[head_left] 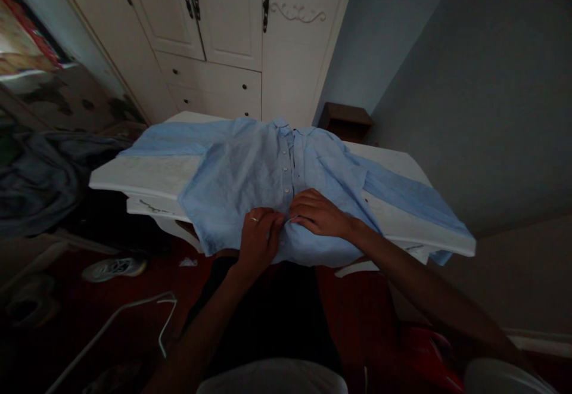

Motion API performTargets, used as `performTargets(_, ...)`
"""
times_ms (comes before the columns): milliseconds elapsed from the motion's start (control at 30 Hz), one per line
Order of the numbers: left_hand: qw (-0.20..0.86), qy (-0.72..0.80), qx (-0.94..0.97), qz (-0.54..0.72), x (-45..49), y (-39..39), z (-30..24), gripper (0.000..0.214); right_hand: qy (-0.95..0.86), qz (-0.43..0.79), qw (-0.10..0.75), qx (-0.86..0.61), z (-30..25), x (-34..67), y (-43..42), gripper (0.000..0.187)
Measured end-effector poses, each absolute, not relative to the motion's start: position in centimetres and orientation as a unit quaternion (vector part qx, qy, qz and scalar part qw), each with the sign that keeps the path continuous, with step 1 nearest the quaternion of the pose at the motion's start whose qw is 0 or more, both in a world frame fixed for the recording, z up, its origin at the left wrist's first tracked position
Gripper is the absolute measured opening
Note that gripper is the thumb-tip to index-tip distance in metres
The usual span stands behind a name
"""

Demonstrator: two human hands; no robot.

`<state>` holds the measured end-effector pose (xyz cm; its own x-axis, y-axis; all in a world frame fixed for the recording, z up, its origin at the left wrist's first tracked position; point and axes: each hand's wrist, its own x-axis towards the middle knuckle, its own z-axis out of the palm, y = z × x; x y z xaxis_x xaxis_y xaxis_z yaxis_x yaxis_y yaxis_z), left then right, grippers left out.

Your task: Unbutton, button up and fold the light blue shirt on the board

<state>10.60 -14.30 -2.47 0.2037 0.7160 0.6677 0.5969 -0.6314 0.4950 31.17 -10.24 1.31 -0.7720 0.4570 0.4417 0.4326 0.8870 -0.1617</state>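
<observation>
Head view, centre of frame: a blue shirt [250, 173] lies front-up on a white table [147, 176], sleeves spread toward the left and right edges. The left hand [259, 236] and right hand [318, 212] meet just beside each other at the lower button placket, each with its fingers pinched on the fabric. At upper centre, a white wardrobe [232, 30] has its doors and drawers closed, contents hidden. A white hanger [166, 310] lies at lower left.

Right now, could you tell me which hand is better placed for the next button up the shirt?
Probably the right hand: its fingers lie just below the next button, while the left hand sits lower, pinching the shirt near the hem.
</observation>
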Motion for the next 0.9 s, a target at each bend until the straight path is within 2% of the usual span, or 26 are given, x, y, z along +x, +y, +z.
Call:
performTargets(133, 0.049, 0.444, 0.754, 0.481, 10.0, -15.7, -0.9, 0.020, -0.943, 0.021, 0.250, -0.217, 1.6, 31.2, -10.4, 0.014)
performTargets(300, 0.121, 0.478, 0.780, 0.386, 11.2, -16.8, -1.3, 0.028, -0.950, 0.011, 0.253, -0.183, 1.8, 31.4, -10.7, 0.011)
performTargets(433, 0.156, 0.513, 0.745, 0.396, 12.5, -17.1, -2.5, 0.026, -0.952, -0.002, 0.245, -0.185, 2.0, 31.7, -11.1, 0.012)
performTargets(567, 0.133, 0.533, 0.736, 0.397, 13.0, -17.1, -2.7, 0.032, -0.954, -0.030, 0.242, -0.174, 1.8, 31.9, -11.1, 0.016)
performTargets(900, 0.100, 0.563, 0.728, 0.379, 14.3, -17.5, -2.4, 0.023, -0.955, -0.066, 0.240, -0.160, 1.4, 31.7, -10.6, 0.019)
